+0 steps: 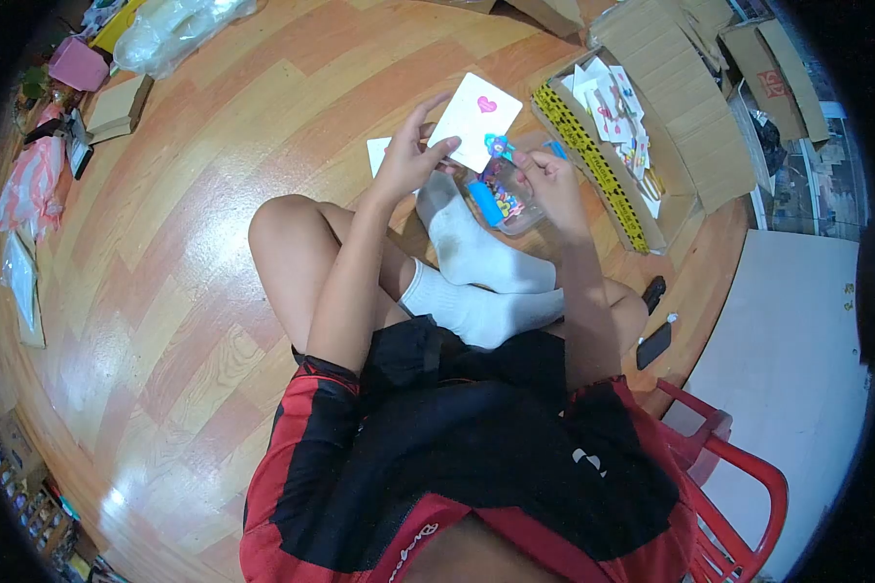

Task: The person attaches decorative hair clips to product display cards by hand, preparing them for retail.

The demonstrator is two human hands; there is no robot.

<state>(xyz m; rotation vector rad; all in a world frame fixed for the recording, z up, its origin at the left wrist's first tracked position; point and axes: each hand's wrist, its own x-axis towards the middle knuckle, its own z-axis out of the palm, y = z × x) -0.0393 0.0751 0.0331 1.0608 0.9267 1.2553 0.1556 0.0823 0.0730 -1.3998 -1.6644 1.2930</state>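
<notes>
A white card with a pink heart is pinched at its left edge by my left hand, thumb lying on its face. My right hand has thumb and finger closed on a small blue flower-shaped piece, which overlaps the card's lower right corner. Under my hands stands a clear plastic box with blue latches, holding small colourful pieces. Partly hidden behind my left hand, another white card lies on the floor.
To the right, an opened cardboard box edged with yellow-and-black tape holds many printed cards. My socked feet are crossed close below the plastic box. A phone and a red chair are at the right.
</notes>
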